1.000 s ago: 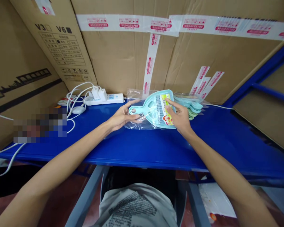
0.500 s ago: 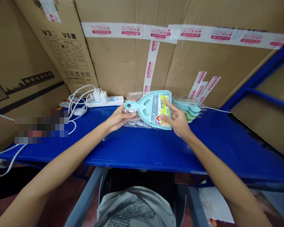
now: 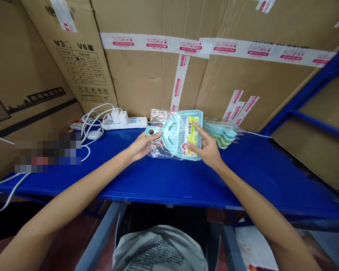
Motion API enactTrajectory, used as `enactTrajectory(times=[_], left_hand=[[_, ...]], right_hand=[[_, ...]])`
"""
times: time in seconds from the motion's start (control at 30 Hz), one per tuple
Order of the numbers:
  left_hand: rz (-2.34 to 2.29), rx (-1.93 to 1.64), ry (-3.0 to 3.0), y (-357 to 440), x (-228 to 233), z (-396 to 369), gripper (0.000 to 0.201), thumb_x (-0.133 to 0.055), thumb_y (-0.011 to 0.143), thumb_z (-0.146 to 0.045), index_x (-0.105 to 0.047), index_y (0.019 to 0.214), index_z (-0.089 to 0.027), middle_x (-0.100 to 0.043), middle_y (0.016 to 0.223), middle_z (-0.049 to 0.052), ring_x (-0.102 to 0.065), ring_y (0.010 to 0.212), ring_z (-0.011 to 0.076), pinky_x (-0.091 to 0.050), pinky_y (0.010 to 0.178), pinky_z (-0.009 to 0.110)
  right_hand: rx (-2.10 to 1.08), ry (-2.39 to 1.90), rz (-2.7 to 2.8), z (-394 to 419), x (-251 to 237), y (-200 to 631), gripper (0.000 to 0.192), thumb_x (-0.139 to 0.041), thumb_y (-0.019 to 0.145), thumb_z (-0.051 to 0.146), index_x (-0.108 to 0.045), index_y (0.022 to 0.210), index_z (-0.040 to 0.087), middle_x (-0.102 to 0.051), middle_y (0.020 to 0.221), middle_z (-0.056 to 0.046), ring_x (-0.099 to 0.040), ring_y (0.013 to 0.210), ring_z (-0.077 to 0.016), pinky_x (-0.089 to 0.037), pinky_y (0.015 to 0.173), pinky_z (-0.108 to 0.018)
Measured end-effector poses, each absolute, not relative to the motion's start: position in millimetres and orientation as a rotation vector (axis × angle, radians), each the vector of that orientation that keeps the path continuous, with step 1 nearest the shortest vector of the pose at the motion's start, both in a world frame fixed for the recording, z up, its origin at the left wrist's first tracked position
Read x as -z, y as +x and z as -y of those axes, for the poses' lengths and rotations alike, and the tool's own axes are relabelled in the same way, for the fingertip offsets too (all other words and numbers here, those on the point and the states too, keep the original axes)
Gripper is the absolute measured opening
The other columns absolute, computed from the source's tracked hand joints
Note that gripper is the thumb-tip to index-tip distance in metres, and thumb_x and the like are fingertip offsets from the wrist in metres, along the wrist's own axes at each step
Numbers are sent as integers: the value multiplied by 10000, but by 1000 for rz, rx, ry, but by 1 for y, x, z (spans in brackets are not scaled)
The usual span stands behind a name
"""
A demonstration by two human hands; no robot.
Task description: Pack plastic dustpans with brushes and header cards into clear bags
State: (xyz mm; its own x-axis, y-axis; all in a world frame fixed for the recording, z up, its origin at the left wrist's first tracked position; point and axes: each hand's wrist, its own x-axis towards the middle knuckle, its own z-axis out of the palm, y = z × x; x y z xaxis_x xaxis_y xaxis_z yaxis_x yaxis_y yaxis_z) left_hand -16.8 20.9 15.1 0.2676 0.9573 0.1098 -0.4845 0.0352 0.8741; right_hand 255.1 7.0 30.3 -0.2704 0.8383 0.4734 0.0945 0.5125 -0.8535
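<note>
A light-blue toy-sized dustpan (image 3: 170,134) in a clear plastic bag is held up over the blue table, its wide end to the right. Bristles of a small brush show inside the pan, beside a yellow-green label. My left hand (image 3: 142,145) is closed on the handle end and the bag, thumb on top. Around the wide end, my right hand (image 3: 209,148) is closed, with thumb and a finger on the label. Just right of it lies a stack of similar bagged dustpans (image 3: 222,131), blue and green.
A white power strip (image 3: 138,122) with plugs and looped cables stands at the back left of the blue table (image 3: 164,180). Large cardboard boxes (image 3: 147,75) wall the back and sides. A blue metal frame (image 3: 313,116) rises at right. A blurred patch covers things at left.
The bagged dustpan has tilted slightly between both hands, and the plastic now catches more light. Both hands keep their hold. The view has shifted a little.
</note>
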Motion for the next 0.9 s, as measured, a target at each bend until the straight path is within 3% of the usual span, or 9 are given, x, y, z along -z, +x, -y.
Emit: enactTrajectory(times=[0.13,0.27,0.43,0.6,0.7,0.8,0.9], left_hand=[[-587,-1201,964,-17,-15,-22,308,-767,968,-363,-740,1175,-137,-809,1116,154,-771,1114,345,-662,967,483],[-558,-1169,933,-17,-15,-23,333,-684,1019,-401,-739,1166,-107,-809,1100,176,-770,1125,370,-661,973,502],[-605,-1187,920,-15,-12,-24,319,-666,1036,-396,-732,1123,-97,-808,1098,185,-796,1047,330,-681,935,482],[-606,-1201,912,-17,-13,-24,333,-627,1056,-395,-743,1055,-83,-813,1057,190,-799,1019,328,-683,931,490],[-617,-1184,903,-15,-12,-24,345,-606,1067,-390,-747,1071,-76,-814,1049,194,-802,1008,322,-680,944,482],[-626,-1168,904,-12,-9,-24,346,-612,1067,-390,-748,1110,-75,-814,1059,195,-809,982,311,-690,920,468],[-642,-1123,934,-11,-8,-24,380,-645,1049,-433,-742,1118,-72,-809,1057,200,-814,961,310,-696,895,468]], right_hand=[[-917,-788,1705,-9,-29,257,924,-866,813,412,-468,1642,328,-515,1648,-25,-536,1474,-360,-440,1247,-599],[-876,-784,1718,-13,-29,259,837,-870,829,404,-545,1593,300,-544,1627,-35,-471,1529,-343,-348,1304,-579],[-972,-772,1743,-17,-29,261,773,-830,868,465,-564,1581,327,-592,1585,-39,-541,1465,-326,-412,1268,-557],[-742,-924,1486,-29,-32,270,713,-772,884,537,-572,1553,390,-685,1438,-43,-631,1334,-285,-507,1172,-512],[-1020,-984,1415,-31,-34,271,700,-684,906,611,-544,1551,379,-757,1307,-47,-688,1255,-303,-577,1061,-545],[-1348,-966,1418,-27,-37,265,654,-604,904,698,-645,1423,303,-801,1213,-85,-732,1188,-345,-607,997,-557],[-1389,-951,1355,-24,-38,262,597,-650,866,679,-689,1294,265,-815,1159,-94,-756,1143,-351,-634,944,-521]])
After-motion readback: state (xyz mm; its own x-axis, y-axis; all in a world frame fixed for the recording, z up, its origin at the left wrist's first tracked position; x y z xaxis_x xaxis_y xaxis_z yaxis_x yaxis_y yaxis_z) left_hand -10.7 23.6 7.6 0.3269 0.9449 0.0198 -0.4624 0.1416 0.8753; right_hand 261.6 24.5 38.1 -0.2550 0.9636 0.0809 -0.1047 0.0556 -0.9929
